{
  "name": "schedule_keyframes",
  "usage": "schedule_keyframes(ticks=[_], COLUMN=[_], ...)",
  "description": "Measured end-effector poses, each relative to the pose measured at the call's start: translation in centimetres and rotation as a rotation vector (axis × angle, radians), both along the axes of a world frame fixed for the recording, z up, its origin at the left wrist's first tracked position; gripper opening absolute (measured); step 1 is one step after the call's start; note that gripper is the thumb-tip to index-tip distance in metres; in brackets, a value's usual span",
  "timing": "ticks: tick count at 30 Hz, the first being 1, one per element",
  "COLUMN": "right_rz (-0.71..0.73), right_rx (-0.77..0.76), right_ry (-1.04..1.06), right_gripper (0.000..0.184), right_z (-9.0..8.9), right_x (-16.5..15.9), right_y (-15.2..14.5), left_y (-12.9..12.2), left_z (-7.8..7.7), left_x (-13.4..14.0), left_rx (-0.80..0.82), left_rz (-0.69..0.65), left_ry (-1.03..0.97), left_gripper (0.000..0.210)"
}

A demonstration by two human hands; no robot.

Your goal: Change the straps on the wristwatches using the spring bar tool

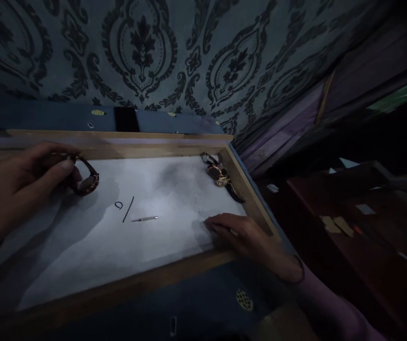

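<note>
My left hand (35, 182) holds a wristwatch (89, 182) between thumb and fingers at the left of a shallow wooden tray (161, 150). The watch's band curves into a loop, and part of it is hidden by my fingers. Low over the white sheet (175, 203) lining the tray is my right hand (246, 237), its fingers loosely stretched with nothing visible in them. Between the hands lie a slim metal tool (145, 219), a thin dark strip (128, 209) and a small dark loop (119, 205). Several watches (221, 176) are bunched in the far right corner.
Raised wooden edges surround the sheet. A black flat object (126, 119) rests on the blue cloth (65, 118) behind the tray. Patterned fabric (189, 52) covers the wall. On the right, a dark red surface (317, 246) carries small pale pieces (336, 226).
</note>
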State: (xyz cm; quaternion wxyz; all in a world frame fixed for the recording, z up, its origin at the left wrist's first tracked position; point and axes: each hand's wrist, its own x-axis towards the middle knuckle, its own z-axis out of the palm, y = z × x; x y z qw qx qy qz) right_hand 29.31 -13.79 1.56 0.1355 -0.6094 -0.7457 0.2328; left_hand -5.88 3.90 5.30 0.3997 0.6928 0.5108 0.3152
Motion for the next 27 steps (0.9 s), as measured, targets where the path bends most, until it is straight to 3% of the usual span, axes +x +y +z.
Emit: schedule_keyframes(ticks=[3,8,13,16,21,27], right_rz=[0.051,0.264,0.372,0.414,0.312,0.187], right_rx=[0.017,0.007,-0.003,0.030,0.088,0.151], right_ry=[0.034,0.020,-0.231,-0.264,-0.048,0.345], right_gripper=[0.024,0.027,0.061,0.061,0.032,0.035], right_z=[-0.1,0.8,1.3,0.8,0.3,0.4], right_x=[-0.3,-2.3,-4.5,-5.1,-6.7,-10.5], right_y=[0.4,1.8,3.2,3.9,6.5,10.4], left_y=[0.1,0.1,0.0,0.0,-0.2,-0.8], left_z=[-0.1,0.2,0.3,-0.1,-1.3,-2.8], left_x=[-0.1,0.2,0.4,0.5,0.9,1.3], left_rx=[0.093,0.130,0.140,0.109,-0.052,-0.189], left_rz=[-0.059,-0.069,-0.083,-0.101,-0.187,-0.337], left_ry=[0.009,0.024,0.025,-0.009,-0.119,-0.210], left_gripper=[0.032,0.034,0.027,0.030,0.033,0.033])
